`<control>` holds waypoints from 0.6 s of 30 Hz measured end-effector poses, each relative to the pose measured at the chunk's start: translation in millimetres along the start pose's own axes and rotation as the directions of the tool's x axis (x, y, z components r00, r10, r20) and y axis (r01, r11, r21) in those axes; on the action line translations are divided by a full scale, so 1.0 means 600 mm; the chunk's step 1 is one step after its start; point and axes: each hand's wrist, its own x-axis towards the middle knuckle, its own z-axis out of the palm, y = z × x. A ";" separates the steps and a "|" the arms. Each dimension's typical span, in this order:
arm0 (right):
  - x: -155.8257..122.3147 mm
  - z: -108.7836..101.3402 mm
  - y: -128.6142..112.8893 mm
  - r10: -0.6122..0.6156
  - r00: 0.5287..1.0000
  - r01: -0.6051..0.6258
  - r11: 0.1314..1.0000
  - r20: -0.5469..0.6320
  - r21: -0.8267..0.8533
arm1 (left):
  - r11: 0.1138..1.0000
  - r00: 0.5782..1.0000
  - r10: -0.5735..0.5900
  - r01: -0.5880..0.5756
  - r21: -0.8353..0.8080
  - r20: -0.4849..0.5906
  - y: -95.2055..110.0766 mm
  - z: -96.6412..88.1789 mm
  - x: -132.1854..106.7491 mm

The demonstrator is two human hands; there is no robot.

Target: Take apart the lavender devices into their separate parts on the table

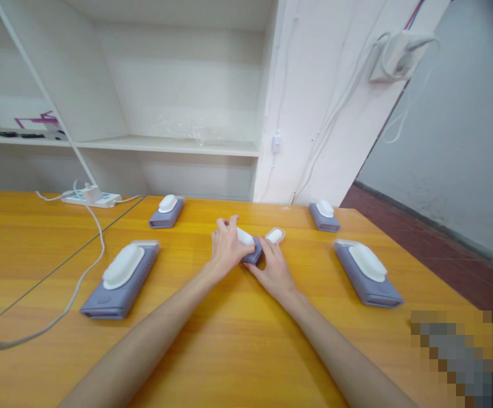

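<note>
At the middle of the wooden table, my left hand (226,245) is closed over a purple-grey box-shaped device (252,258) with a white piece (245,236) on top. The thumb lies along the white piece, and the fingers curl round its far side. My right hand (274,269) pinches the right end of the same device, thumb below and fingers above. Both hands cover much of it. Just beyond my right fingers lies a loose white oval piece (275,235) with a clear or pale rim.
Similar devices with white ovals on top lie at left front (121,280), left back (167,212), right back (324,217) and right front (369,275). A white power strip (91,197) trails a cable (101,243) across the table's left. White shelves (165,144) stand behind.
</note>
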 end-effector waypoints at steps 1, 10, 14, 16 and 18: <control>0.000 -0.001 -0.001 -0.001 1.000 0.001 1.000 -0.001 -0.005 | 1.000 1.000 -0.003 0.003 0.002 0.000 0.001 -0.001 0.000; 0.003 -0.006 -0.007 -0.042 0.999 0.042 0.999 0.006 0.000 | 0.998 0.998 -0.057 0.056 0.038 0.026 0.004 -0.012 -0.009; 0.001 -0.004 -0.003 -0.047 0.999 0.047 0.999 0.008 0.020 | 0.995 0.992 -0.081 0.075 0.065 0.097 0.006 -0.011 -0.011; 0.001 -0.003 -0.002 -0.046 0.999 0.046 0.999 0.006 0.018 | 0.993 0.989 -0.092 0.082 0.089 0.114 0.009 -0.011 -0.012; 0.000 -0.003 -0.001 -0.041 0.999 0.041 0.999 0.001 0.019 | 0.990 0.988 -0.098 0.084 0.112 0.123 0.012 -0.013 -0.012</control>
